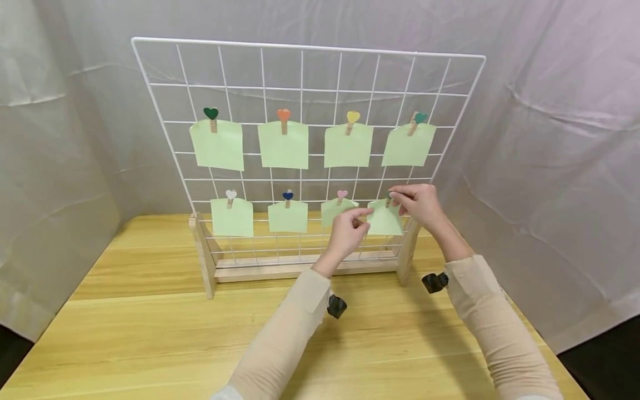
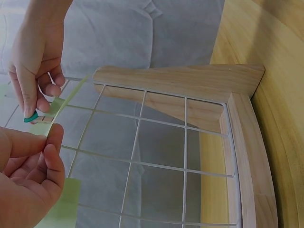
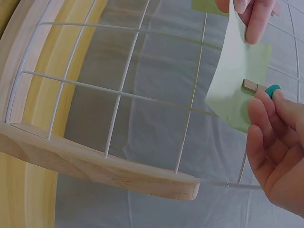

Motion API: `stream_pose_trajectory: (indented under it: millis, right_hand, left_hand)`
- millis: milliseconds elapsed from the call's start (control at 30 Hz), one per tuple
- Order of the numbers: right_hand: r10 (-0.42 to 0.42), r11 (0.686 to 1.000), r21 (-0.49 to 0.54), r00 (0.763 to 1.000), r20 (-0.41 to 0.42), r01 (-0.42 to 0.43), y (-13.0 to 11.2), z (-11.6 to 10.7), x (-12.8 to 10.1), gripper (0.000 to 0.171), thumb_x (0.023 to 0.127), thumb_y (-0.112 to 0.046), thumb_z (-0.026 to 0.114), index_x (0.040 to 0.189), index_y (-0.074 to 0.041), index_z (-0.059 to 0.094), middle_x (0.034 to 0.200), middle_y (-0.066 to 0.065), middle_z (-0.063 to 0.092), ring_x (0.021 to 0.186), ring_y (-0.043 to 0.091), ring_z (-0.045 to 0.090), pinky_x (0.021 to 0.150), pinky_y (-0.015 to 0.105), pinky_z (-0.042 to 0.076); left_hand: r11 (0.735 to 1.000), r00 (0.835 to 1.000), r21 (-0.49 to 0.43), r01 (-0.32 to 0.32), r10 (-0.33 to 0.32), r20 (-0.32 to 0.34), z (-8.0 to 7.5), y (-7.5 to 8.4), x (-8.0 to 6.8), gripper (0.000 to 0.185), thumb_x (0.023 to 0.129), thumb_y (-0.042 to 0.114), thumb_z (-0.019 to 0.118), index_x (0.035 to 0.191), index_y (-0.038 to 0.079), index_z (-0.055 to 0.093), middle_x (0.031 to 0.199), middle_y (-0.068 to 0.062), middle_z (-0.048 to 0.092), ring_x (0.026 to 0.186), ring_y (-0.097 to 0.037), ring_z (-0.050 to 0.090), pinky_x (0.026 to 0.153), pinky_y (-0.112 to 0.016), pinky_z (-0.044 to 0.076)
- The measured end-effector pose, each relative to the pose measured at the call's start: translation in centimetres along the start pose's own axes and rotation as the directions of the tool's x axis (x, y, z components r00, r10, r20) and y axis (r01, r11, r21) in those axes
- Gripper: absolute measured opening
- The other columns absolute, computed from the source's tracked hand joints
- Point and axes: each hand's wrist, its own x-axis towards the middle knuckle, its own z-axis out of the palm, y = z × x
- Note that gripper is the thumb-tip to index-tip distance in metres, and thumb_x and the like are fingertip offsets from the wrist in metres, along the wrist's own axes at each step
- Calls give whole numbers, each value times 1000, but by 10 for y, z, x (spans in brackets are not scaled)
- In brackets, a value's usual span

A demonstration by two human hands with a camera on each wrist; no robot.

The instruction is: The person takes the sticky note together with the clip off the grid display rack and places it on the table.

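Two hands meet at the grid's point(image 1: 305, 72) lower corner: the right hand point(image 1: 420, 203) pinches the teal clip point(image 3: 266, 89), the left hand point(image 1: 347, 233) pinches the green note point(image 1: 385, 221) steady against the wire.

Both hands, left hand point(image 1: 346, 232) and right hand point(image 1: 419, 203), are raised with fingers pinched.

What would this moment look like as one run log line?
left hand: pinches note edge | right hand: pinches teal clip on note | place: grid bottom row, rightmost | table

Pale green notes point(image 1: 283, 145) on a white wire grid point(image 1: 305, 89), teal-headed clip point(image 3: 272, 90), yellow wooden table point(image 1: 150, 333)
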Motion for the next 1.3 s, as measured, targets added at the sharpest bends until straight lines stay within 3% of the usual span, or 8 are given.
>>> stream_pose_trajectory:
  millis: [333, 533, 767, 967, 1167, 1300]
  right_hand:
    - [-30, 999, 33, 999, -45, 31, 2, 4, -2, 15, 83, 2, 59, 93, 11, 65, 68, 22, 62, 45, 23, 54, 41, 16, 43]
    - [-63, 997, 33, 995, -79, 66, 3, 5, -3, 14, 82, 3, 59, 91, 12, 65, 68, 22, 62, 42, 18, 53, 41, 17, 43]
    - [-44, 991, 124, 993, -113, 58, 3, 1, -1, 14, 82, 5, 59, 92, 14, 64, 70, 26, 61, 40, 13, 52, 42, 21, 47]
    - [3, 986, 163, 992, -124, 18, -12, -5, -7, 15, 83, 6, 57, 94, 16, 62, 73, 30, 60, 42, 15, 53, 45, 22, 49]
    - [-24, 984, 167, 984, -175, 54, -30, -7, -12, 14, 82, 9, 56, 92, 19, 61, 69, 31, 58, 41, 12, 52, 43, 22, 48]
    - [-27, 982, 181, 984, -177, 60, -32, -8, -12, 15, 82, 9, 56, 92, 19, 60, 68, 31, 58, 41, 9, 52, 42, 20, 47]
  left_hand:
    - [1000, 1000, -1, -3, 3, -8, 1, -2, 1, 30, 80, -7, 56, 108, 0, 62, 58, -4, 54, 46, -6, 41, 41, -16, 32]
    - [1000, 1000, 13, -8, 8, 0, 2, -2, 0, 30, 81, -6, 56, 109, 1, 62, 55, -3, 51, 44, -6, 39, 40, -16, 32]
    - [1000, 1000, -9, 13, -13, 1, 1, -1, 0, 31, 80, -7, 56, 110, 1, 62, 61, -12, 57, 44, -7, 39, 40, -16, 32]
    - [1000, 1000, -14, 12, -12, 8, 1, 0, 0, 31, 80, -7, 56, 110, 1, 62, 63, -16, 58, 45, -6, 41, 41, -15, 33]
    - [999, 1000, -41, 30, -30, 3, 0, 2, -3, 31, 80, -8, 56, 109, 1, 62, 64, -18, 59, 47, -7, 42, 41, -16, 32]
    - [998, 1000, -52, 25, -26, -4, 0, 2, -4, 31, 80, -8, 56, 109, 0, 62, 59, -13, 57, 45, -7, 41, 40, -16, 31]
